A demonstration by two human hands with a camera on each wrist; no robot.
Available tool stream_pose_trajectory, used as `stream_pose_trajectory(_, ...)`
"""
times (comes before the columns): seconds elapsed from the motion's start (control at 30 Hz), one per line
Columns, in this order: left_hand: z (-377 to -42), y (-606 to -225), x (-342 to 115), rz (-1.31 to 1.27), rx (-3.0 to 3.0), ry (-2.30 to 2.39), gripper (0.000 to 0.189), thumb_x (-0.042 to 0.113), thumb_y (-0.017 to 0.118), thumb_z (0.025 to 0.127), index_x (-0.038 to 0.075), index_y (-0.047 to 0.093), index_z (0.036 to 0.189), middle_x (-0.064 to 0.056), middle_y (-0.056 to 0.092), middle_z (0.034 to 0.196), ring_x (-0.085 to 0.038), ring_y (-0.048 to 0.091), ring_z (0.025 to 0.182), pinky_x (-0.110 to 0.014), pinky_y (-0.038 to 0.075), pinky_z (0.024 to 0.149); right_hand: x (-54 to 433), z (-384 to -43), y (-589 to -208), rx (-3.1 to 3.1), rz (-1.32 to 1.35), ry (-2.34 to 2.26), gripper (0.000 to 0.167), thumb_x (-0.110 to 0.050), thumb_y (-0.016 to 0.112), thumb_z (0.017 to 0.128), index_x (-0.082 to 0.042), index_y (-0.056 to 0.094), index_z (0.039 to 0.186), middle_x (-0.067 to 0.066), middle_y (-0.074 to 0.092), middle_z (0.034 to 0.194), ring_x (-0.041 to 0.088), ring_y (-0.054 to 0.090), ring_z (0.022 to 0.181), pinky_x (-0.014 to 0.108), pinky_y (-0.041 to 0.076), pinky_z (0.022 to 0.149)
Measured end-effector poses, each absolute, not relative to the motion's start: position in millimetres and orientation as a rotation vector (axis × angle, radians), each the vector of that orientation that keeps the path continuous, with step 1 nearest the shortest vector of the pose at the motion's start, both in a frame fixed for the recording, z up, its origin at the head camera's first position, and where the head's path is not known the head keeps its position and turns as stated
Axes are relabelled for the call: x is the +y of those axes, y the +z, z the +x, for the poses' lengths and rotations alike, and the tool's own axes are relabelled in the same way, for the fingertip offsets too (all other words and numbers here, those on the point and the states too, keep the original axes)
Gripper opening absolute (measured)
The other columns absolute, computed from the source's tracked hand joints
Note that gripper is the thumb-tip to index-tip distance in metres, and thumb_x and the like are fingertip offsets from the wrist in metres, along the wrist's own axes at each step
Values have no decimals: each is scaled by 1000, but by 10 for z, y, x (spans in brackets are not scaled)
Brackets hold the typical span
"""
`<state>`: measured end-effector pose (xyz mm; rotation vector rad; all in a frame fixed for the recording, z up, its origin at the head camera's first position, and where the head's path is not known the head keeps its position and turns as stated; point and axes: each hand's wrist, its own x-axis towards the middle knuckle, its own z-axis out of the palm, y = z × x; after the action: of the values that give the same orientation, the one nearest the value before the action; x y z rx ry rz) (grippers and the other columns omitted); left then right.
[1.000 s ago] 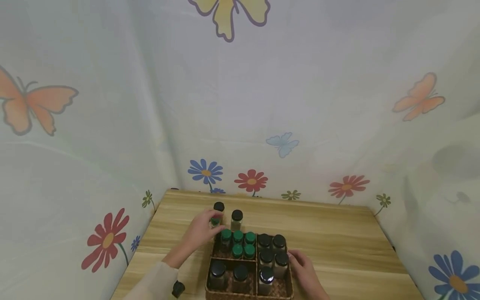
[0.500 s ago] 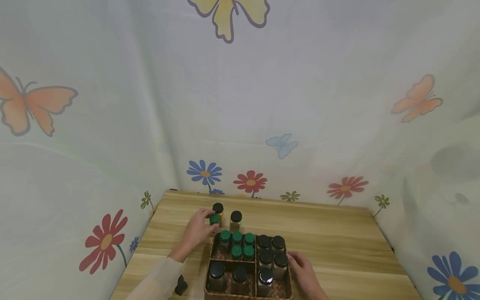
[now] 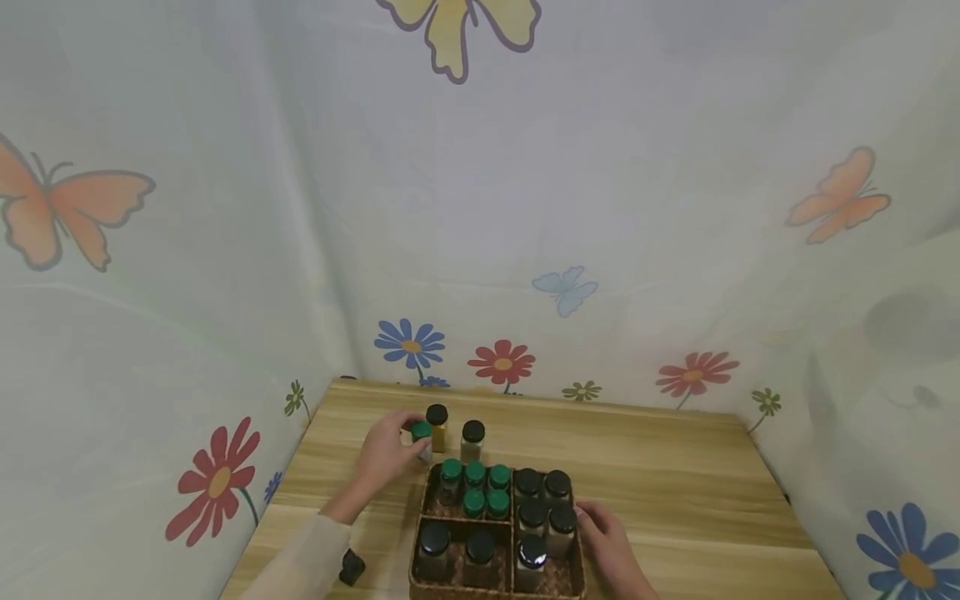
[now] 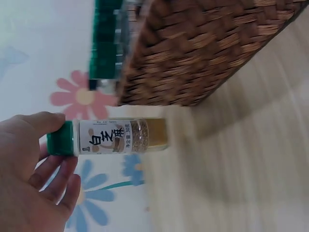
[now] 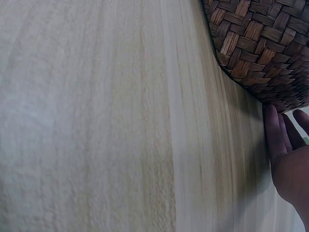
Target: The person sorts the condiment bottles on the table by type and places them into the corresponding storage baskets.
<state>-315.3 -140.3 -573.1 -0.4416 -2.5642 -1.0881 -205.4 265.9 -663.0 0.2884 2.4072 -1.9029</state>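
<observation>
My left hand (image 3: 386, 450) pinches a spice jar (image 4: 111, 137) by its green cap, thumb on one side and fingers on the other. A white label with dark characters and tan seeds show on this jar in the left wrist view. It is beyond the far left corner of a brown woven basket (image 4: 203, 53), beside a black-capped jar (image 3: 438, 433) of yellowish contents. At the basket's right side is my right hand (image 3: 609, 546). In the right wrist view its fingers (image 5: 273, 130) reach out to the woven wall, near the bottom.
Green-capped jars (image 3: 474, 475) fill the basket's far left compartment. Black-capped jars (image 3: 531, 514) stand in the right and near left ones. Behind the basket stands another black-capped jar (image 3: 472, 443). A small black object (image 3: 352, 567) appears by the left sleeve. Printed cloth hangs around the table (image 3: 675, 475).
My left hand has moved left with the green-capped jar, away from the basket's corner, uncovering more of the yellowish jar behind. The right hand stays at the basket's side.
</observation>
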Motion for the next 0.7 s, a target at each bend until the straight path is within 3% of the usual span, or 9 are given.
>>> stream_pose_trajectory(0.4, -2790, -5296, -1433, -703, -2572, -1097, 31, 23, 90, 88, 18, 75, 115, 12, 67, 106, -7, 65, 96, -39, 61, 86, 2678, -2053, -6615, 2372, 285, -1933, 56, -45, 63, 107, 4, 64, 134, 22, 67, 133, 33, 65, 119, 45, 63, 87)
stream_pose_trajectory(0.7, -2654, -5384, -1278, -864, -2589, -1102, 31, 22, 90, 87, 15, 75, 114, 12, 67, 102, -6, 64, 91, -31, 61, 81, 2679, -2061, -6636, 2376, 295, -1922, 56, -46, 64, 106, 3, 65, 132, 21, 67, 133, 34, 63, 121, 45, 61, 90)
